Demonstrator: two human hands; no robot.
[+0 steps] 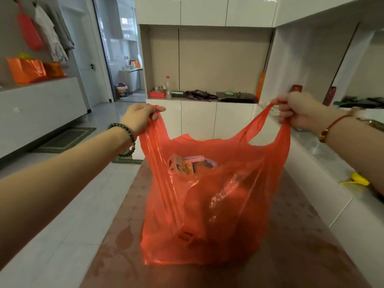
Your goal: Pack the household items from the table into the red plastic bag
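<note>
Head view: your left hand (143,117) and right hand (299,110), each clenched on a handle, spread the loaded red plastic bag (207,200) standing on the brown table (301,235); the thin, stretched handles could tear if you lift sharply.

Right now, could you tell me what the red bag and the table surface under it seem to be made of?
The red bag looks like thin, glossy plastic film: translucent, crinkled, boxes showing through, its handles stretched taut by the left hand and right hand. The table surface seems a brownish patterned cover, slightly sheeny; whether vinyl or cloth, I cannot tell.
</note>
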